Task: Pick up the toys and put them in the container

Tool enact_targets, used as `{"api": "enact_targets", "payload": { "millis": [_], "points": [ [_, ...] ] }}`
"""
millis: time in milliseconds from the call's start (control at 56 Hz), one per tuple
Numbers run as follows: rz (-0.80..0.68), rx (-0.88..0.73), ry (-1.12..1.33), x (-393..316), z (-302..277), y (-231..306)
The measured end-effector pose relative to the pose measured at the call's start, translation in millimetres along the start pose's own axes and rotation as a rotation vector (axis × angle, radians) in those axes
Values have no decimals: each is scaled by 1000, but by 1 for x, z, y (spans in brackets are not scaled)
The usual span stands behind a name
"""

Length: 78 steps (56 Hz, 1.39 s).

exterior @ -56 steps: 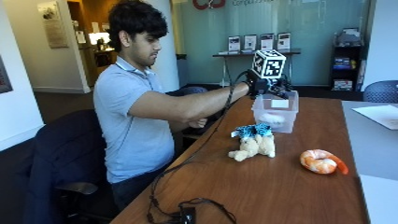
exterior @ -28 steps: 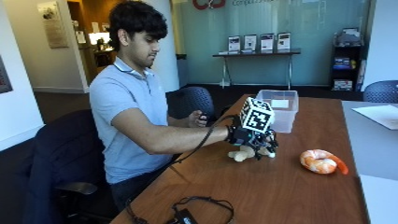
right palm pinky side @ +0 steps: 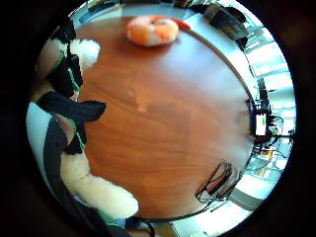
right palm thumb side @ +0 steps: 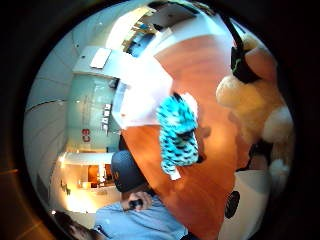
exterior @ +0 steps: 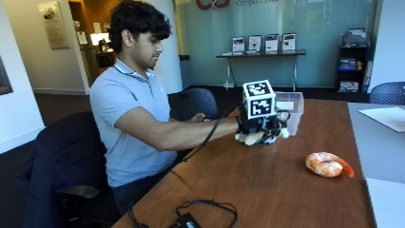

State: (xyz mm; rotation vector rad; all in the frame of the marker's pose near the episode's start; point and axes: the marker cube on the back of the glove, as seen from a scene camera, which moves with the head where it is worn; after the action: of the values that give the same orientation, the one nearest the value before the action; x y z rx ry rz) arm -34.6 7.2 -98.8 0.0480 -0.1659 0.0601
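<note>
A person sits at the left of the table (exterior: 265,185); their hand (exterior: 259,128) is raised just above the wood, fingers curled round a cream plush (exterior: 253,138) — blue-tufted. Behind it stands the container (exterior: 292,102) — the shrimp (exterior: 327,164) lies apart, right.

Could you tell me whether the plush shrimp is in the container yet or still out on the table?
Out. The plush shrimp lies on the bare wooden table, apart from the clear container, while the gloved right hand is at another toy.
</note>
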Motion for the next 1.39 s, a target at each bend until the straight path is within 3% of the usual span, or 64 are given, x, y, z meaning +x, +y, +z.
{"api": "enact_targets", "payload": {
  "millis": [179,357,625,768,857,982,1143,1393],
  "points": [
    [-94,81,-52,-64,-61,-44],
    [-229,47,-14,-148,-81,-79],
    [-404,-46,125,-241,-46,-113],
    [-435,-153,298,-249,-19,-118],
    [-446,-125,289,-242,-15,-112],
    [-390,-162,218,-216,-17,-91],
    [-172,-398,196,-146,17,-45],
    [40,-437,164,-90,102,-11]
  ]
}}
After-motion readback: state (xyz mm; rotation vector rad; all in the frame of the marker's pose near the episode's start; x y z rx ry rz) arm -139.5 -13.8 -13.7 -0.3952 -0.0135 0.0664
